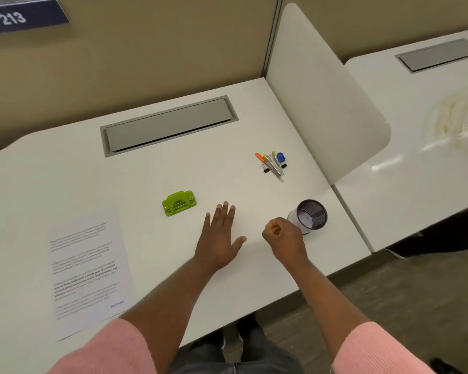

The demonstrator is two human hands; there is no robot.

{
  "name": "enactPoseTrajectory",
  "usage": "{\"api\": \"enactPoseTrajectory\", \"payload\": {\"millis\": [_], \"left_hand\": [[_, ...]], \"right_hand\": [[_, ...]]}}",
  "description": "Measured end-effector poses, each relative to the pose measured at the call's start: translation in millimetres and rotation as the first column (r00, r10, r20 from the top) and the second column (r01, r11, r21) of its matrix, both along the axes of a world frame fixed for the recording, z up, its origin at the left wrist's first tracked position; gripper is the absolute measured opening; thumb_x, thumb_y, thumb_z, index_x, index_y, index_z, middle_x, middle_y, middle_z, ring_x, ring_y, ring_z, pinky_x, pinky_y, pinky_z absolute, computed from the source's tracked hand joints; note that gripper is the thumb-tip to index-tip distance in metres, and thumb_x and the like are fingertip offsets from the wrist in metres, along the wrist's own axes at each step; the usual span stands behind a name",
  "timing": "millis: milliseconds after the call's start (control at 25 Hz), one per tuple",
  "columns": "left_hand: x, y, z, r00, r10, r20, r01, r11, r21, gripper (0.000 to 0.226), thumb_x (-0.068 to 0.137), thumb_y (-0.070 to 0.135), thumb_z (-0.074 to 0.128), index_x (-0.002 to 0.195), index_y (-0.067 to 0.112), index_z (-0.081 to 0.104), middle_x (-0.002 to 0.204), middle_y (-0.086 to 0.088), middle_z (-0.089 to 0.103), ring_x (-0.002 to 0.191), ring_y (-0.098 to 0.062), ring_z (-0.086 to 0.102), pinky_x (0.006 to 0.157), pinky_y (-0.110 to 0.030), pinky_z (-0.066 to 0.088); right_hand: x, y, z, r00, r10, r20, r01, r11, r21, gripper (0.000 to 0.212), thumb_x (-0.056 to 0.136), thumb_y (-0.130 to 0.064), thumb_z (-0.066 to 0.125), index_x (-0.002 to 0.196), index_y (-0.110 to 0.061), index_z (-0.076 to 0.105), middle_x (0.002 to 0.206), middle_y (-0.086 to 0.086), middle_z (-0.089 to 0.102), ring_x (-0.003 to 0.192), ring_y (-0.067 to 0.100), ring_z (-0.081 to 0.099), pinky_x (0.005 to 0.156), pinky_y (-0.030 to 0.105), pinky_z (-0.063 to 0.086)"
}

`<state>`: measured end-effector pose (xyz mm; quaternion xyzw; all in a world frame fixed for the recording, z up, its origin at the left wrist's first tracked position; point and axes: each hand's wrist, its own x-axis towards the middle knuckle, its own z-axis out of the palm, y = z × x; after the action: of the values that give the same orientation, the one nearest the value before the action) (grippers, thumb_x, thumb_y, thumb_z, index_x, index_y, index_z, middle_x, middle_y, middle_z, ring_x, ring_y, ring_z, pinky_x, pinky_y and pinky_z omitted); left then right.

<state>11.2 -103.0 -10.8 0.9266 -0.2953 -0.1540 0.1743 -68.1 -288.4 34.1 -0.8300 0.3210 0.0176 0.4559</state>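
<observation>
By desk edge (345, 225), right hand (283, 238) perhaps touches cup (308, 215).

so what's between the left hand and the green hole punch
Nothing: in the head view only bare white desk separates the left hand from the green hole punch.

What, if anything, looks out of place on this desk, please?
The pens and binder clips lie in a loose heap on the desk, apart from the mesh cup, which looks empty beside the right hand.
</observation>
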Motion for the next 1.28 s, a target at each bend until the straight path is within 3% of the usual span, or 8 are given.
{"api": "enactPoseTrajectory", "payload": {"millis": [200, 320, 520, 680, 920, 1040, 1160, 1280], "left_hand": [[-0.5, -82.3, 15.5, 0.989, -0.149, -0.003, 0.149, 0.988, -0.042, 0.094, 0.091, 0.069, 0.043, 0.160, 0.025, -0.002, 0.168, 0.002, -0.006, 0.154, -0.013, -0.012, 0.123, -0.040, -0.007], [-2.2, -128.0, 20.9, 0.975, -0.220, -0.024, 0.218, 0.974, -0.058, 0.098, 0.087, 0.072, 0.047, 0.160, 0.026, -0.001, 0.169, 0.003, -0.004, 0.155, -0.015, -0.007, 0.123, -0.042, -0.005], [-4.9, -171.8, 20.5, 0.966, -0.249, -0.069, 0.238, 0.961, -0.142, 0.103, 0.082, 0.074, 0.056, 0.159, 0.023, 0.012, 0.168, 0.002, 0.011, 0.156, -0.017, 0.003, 0.126, -0.047, 0.003], [-7.9, -182.2, 15.8, 0.970, -0.228, -0.087, 0.211, 0.963, -0.165, 0.101, 0.081, 0.074, 0.059, 0.158, 0.024, 0.015, 0.167, 0.004, 0.018, 0.155, -0.017, 0.006, 0.124, -0.044, 0.000], [-7.6, -182.7, 17.2, 0.975, -0.200, -0.101, 0.178, 0.966, -0.190, 0.100, 0.079, 0.075, 0.059, 0.156, 0.025, 0.021, 0.162, 0.008, 0.030, 0.154, -0.015, 0.013, 0.125, -0.043, 0.002], [-8.4, -181.4, 21.4, 0.978, -0.192, -0.083, 0.170, 0.962, -0.214, 0.096, 0.080, 0.077, 0.052, 0.156, 0.026, 0.021, 0.160, 0.008, 0.035, 0.153, -0.016, 0.019, 0.125, -0.043, 0.003], [-8.8, -179.9, 21.3, 0.979, -0.188, -0.073, 0.168, 0.960, -0.223, 0.089, 0.083, 0.069, 0.052, 0.156, 0.028, 0.021, 0.160, 0.010, 0.034, 0.153, -0.014, 0.019, 0.126, -0.043, 0.004], [-9.3, -176.8, 20.7, 0.979, -0.186, -0.079, 0.168, 0.966, -0.194, 0.085, 0.086, 0.062, 0.048, 0.157, 0.027, 0.019, 0.162, 0.011, 0.030, 0.154, -0.012, 0.013, 0.126, -0.046, 0.007]], "right_hand": [[-9.1, -59.2, 23.0, 0.992, -0.072, 0.103, 0.083, 0.991, -0.103, 0.021, 0.086, -0.017, 0.064, 0.070, -0.027, 0.057, 0.066, -0.009, 0.061, 0.063, -0.002, 0.058, 0.050, 0.009, 0.045], [-13.8, -90.4, 27.3, 0.991, -0.076, 0.109, 0.098, 0.972, -0.212, 0.012, 0.093, -0.021, 0.064, 0.083, -0.028, 0.062, 0.080, -0.012, 0.064, 0.072, 0.002, 0.062, 0.060, 0.009, 0.048], [-17.3, -115.9, 21.7, 0.995, 0.035, 0.094, 0.010, 0.898, -0.439, 0.023, 0.100, -0.021, 0.057, 0.112, -0.016, 0.075, 0.104, 0.001, 0.076, 0.093, 0.015, 0.070, 0.079, 0.027, 0.056], [-18.0, -121.9, 16.3, 0.986, 0.047, 0.157, 0.034, 0.880, -0.474, 0.020, 0.099, -0.022, 0.059, 0.110, -0.019, 0.075, 0.093, -0.001, 0.078, 0.083, 0.015, 0.072, 0.072, 0.027, 0.058], [-13.0, -130.5, 6.8, 0.979, 0.098, 0.178, -0.002, 0.881, -0.473, 0.021, 0.091, -0.011, 0.063, 0.108, -0.016, 0.075, 0.101, 0.000, 0.076, 0.092, 0.016, 0.069, 0.086, 0.042, 0.056], [-15.9, -128.2, 3.0, 0.975, 0.153, 0.159, -0.061, 0.879, -0.472, 0.034, 0.090, -0.013, 0.063, 0.124, -0.018, 0.067, 0.131, 0.000, 0.065, 0.121, 0.018, 0.057, 0.104, 0.042, 0.048], [-17.0, -121.6, -2.2, 0.964, 0.264, 0.027, -0.218, 0.847, -0.485, 0.053, 0.100, -0.031, 0.051, 0.150, -0.023, 0.040, 0.163, -0.001, 0.029, 0.151, 0.016, 0.022, 0.124, 0.044, 0.020], [-19.7, -119.0, -8.5, 0.940, 0.320, -0.120, -0.335, 0.794, -0.508, 0.064, 0.104, -0.047, 0.030, 0.160, -0.026, 0.008, 0.169, -0.004, -0.005, 0.154, 0.011, -0.011, 0.125, 0.048, -0.002]]}}
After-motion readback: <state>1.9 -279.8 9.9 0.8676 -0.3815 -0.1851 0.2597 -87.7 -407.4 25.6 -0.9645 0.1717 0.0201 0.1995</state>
